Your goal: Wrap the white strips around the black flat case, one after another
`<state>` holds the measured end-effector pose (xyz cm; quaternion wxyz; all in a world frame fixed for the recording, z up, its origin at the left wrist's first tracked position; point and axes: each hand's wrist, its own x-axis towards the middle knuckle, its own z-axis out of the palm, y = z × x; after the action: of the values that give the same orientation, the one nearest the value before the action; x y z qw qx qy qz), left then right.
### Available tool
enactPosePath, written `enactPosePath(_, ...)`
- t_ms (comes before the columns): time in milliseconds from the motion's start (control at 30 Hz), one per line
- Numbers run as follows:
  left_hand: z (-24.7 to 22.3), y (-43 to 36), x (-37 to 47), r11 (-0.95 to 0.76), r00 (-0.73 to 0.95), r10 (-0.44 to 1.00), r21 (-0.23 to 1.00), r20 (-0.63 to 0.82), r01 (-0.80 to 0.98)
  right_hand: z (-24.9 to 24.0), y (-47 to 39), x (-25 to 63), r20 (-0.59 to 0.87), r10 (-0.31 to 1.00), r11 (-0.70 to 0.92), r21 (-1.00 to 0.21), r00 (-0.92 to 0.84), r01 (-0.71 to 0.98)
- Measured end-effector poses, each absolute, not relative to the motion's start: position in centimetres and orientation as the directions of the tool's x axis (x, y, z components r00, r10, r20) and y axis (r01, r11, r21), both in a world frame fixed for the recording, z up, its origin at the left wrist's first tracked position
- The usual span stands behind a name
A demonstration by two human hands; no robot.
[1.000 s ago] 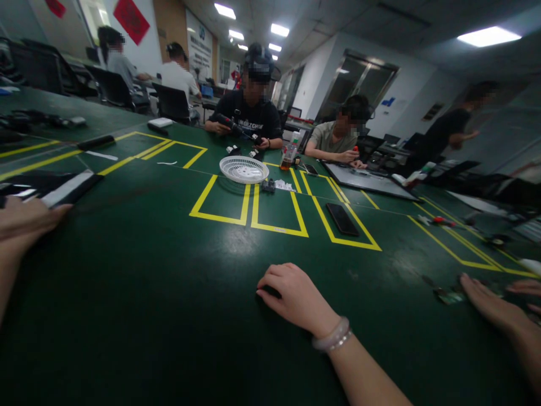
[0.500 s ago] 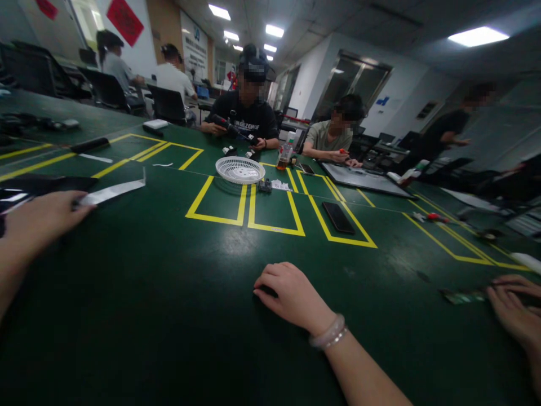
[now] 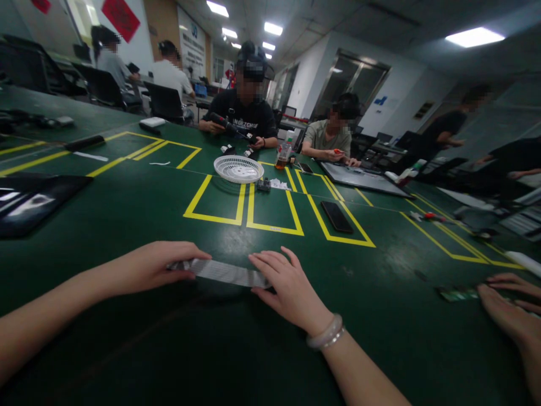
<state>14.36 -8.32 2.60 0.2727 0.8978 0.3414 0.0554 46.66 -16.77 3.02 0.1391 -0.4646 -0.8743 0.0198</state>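
Observation:
A flat grey-white ribbon cable [image 3: 228, 273] with fine lines along it stretches between my hands, just above the green tabletop. My left hand [image 3: 163, 265] pinches its left end between thumb and fingers. Around the right end are the thumb and fingers of my right hand [image 3: 285, 285], which has bracelets at the wrist; the cable's tip is hidden among those fingers.
A glossy black panel [image 3: 38, 197] lies at left. Beyond my hands are yellow tape outlines [image 3: 274, 229], a white basket [image 3: 220, 169], a black phone [image 3: 337, 216] and a bottle [image 3: 284, 153]. At right, a co-worker's hands [image 3: 507, 304] touch a green circuit board [image 3: 459, 293].
My left hand has brought the ribbon cable from the far left to the middle, in front of me. My right hand, empty before, now has its fingers around the cable's other end.

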Motion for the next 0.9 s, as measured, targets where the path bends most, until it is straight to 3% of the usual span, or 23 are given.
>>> enactPosePath(433, 2.9, -7.8, 13.6, -0.546, 0.71, 0.691, 0.545, -0.138, 0.637, 2.5, -16.7, 46.8, 0.172, 0.822, 0.569, -0.224, -0.543, 0.791)
enactPosePath(633, 2.9, -6.7, 12.4, -0.541, 0.648, 0.746, 0.428, -0.154, 0.724, 2.6, -16.6, 46.8, 0.193, 0.817, 0.573, -0.173, -0.543, 0.801)
enactPosePath(767, 3.1, -3.6, 7.9, -0.401, 0.39, 0.916, 0.155, 0.099, 0.903, 2.8, -16.7, 46.7, 0.173, 0.816, 0.577, -0.195, -0.551, 0.793)
enactPosePath(833, 2.9, -2.0, 4.5, -0.157, 0.148, 0.98, 0.066, 0.134, 0.985, 2.9, -16.7, 46.7, 0.166, 0.816, 0.578, -0.207, -0.554, 0.789)
enactPosePath(900, 2.1, -0.8, 0.6, 0.128, -0.133, 0.987, 0.063, 0.087, 0.99, 3.0, -16.8, 46.6, 0.162, 0.814, 0.581, -0.212, -0.558, 0.786)
